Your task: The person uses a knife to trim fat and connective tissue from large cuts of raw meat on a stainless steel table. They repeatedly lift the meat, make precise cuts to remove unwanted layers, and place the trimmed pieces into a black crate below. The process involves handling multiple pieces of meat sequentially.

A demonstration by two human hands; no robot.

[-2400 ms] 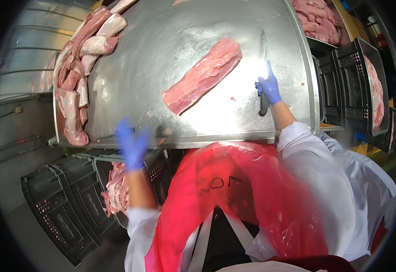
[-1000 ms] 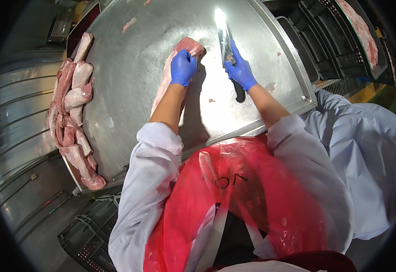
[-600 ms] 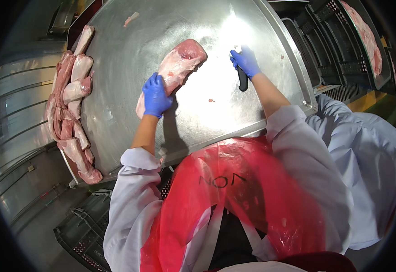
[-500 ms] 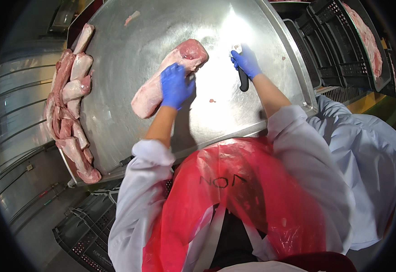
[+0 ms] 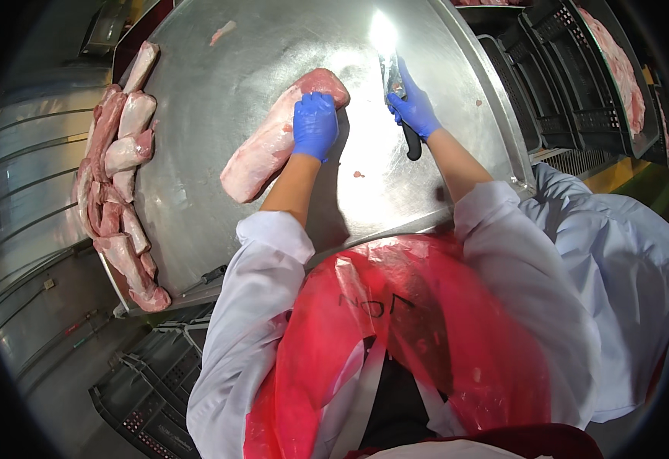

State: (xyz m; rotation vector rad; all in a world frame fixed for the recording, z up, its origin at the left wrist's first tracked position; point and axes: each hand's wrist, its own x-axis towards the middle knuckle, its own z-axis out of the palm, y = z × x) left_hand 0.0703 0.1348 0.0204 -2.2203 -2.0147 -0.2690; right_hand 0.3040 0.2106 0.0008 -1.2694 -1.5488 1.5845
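A long piece of pale, fat-covered meat (image 5: 262, 151) lies slantwise on the metal table (image 5: 196, 92), its red cut end pointing away to the right. My left hand (image 5: 316, 126), in a blue glove, is closed with curled fingers at the meat's right edge near that end; the fingertips are hidden. To the right, my gloved right hand (image 5: 417, 111) grips a knife (image 5: 413, 144) with a black handle. Its blade points away from me, glare hiding part of it, and one finger stretches forward beside it. The knife is apart from the meat.
Several meat strips (image 5: 124, 149) are piled along the table's left edge. Small scraps (image 5: 359, 174) dot the surface. Black crates (image 5: 556, 76) stand at the right, one holding meat (image 5: 616, 69). Another crate (image 5: 147, 390) sits low at left. A person's white sleeve (image 5: 610, 275) is close on my right.
My left hand has slid right and slightly away along the meat, its fingers now curled. The meat has barely shifted. My right hand has tilted, showing more of the blade and a stretched finger.
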